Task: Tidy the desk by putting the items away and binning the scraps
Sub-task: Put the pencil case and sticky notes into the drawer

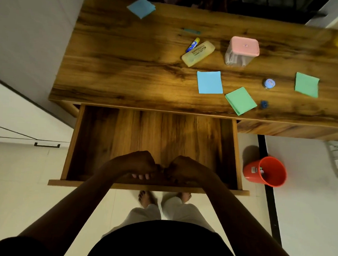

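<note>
head view: fingertips (141,176) hidden behind drawer front (148,187)

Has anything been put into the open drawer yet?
No. The drawer shows only its bare wooden floor, while both hands grip its front edge and the sticky notes, glue stick and containers all lie on the desk.

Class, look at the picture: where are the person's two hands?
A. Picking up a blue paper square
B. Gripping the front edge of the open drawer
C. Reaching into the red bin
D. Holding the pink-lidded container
B: the left hand and right hand are both curled over the front edge of the pulled-out drawer.
</note>
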`<state>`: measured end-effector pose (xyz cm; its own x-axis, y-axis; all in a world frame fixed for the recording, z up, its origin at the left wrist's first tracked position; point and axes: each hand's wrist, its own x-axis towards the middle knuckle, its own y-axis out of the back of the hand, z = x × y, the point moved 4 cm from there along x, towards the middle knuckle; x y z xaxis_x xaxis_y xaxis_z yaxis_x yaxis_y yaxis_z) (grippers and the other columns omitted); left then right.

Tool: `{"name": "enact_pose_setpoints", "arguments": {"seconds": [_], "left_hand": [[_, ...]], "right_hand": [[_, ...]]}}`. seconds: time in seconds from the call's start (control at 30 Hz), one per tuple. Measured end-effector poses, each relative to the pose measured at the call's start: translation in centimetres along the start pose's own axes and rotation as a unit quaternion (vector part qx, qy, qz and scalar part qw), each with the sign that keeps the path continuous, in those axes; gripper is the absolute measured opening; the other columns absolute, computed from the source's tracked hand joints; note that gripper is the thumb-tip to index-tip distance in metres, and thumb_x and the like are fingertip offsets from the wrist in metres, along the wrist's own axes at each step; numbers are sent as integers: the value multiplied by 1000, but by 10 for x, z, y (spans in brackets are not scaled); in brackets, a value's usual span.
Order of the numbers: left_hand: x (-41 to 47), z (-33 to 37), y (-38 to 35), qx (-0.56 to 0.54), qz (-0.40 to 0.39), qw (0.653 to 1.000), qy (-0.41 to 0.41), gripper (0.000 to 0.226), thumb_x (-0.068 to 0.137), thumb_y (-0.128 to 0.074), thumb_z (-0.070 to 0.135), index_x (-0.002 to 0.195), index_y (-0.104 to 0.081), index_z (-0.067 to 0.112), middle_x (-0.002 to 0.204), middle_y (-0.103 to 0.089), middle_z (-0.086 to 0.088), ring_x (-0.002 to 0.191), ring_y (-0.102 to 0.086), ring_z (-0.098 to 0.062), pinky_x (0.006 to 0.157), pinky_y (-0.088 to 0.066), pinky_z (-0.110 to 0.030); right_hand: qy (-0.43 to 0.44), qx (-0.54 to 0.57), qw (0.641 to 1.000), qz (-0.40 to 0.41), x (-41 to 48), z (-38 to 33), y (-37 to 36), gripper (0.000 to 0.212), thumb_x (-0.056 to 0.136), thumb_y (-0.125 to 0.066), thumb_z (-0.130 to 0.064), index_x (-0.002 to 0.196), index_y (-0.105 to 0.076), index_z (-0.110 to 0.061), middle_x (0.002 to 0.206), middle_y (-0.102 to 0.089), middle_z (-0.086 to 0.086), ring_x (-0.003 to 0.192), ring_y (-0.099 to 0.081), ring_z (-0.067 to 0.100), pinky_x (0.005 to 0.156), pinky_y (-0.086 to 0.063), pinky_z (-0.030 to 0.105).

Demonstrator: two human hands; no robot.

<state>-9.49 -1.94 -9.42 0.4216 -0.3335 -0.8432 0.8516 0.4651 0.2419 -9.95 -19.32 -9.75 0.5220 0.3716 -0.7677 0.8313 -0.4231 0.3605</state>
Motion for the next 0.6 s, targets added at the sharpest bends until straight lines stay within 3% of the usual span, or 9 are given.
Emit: {"name": "enact_pose_setpoints", "arguments": {"seconds": [0.1, 0.23, 0.33, 0.43, 0.53, 0.6], "left_hand": [[3, 20, 19, 20, 102, 992, -66, 41, 97, -57, 51, 90, -75, 14, 89, -76, -3, 83, -72, -20, 81, -58, -40], [7, 63, 50, 37, 213, 970, -114, 31, 92, -61, 54, 97, -75, 26, 101, -72, 5, 92, -66, -11, 88, -56, -40], [13, 107, 71, 37, 257, 954, -148, 39, 85, -62, 59, 96, -77, 24, 99, -75, 4, 95, -69, -13, 88, -56, -37], [25, 154, 90, 38, 287, 941, -175, 37, 87, -67, 52, 98, -78, 19, 99, -76, -1, 94, -69, -17, 83, -54, -34], [46, 199, 110, -6, 318, 930, -183, 38, 85, -68, 54, 104, -76, 22, 108, -74, 6, 101, -68, -11, 89, -54, -32], [64, 226, 122, -54, 343, 918, -192, 31, 88, -72, 45, 110, -75, 22, 115, -73, 9, 105, -67, -8, 92, -53, -28]], "right_hand": [[18, 35, 996, 85, -6, 9, 31, 37, 94, -63, -48, 98, -74, -13, 92, -72, 3, 91, -69, 22, 89, -55, 43], [35, 132, 966, 221, -27, 22, 95, 22, 93, -67, -44, 97, -75, -24, 92, -72, -5, 90, -69, 14, 89, -58, 45], [43, 165, 931, 323, -45, 37, 147, 21, 92, -70, -43, 102, -75, -25, 96, -72, -10, 94, -66, 9, 90, -54, 37], [24, 243, 884, 398, -55, 55, 193, 39, 76, -70, -61, 98, -76, -30, 97, -75, -8, 100, -70, 17, 95, -58, 48], [44, 281, 848, 447, -54, 71, 241, 33, 74, -70, -53, 94, -78, -28, 92, -77, -11, 96, -73, 15, 94, -58, 49], [49, 310, 829, 462, -50, 79, 268, 29, 74, -68, -47, 92, -78, -26, 90, -77, -13, 94, -73, 13, 93, -59, 49]]}}
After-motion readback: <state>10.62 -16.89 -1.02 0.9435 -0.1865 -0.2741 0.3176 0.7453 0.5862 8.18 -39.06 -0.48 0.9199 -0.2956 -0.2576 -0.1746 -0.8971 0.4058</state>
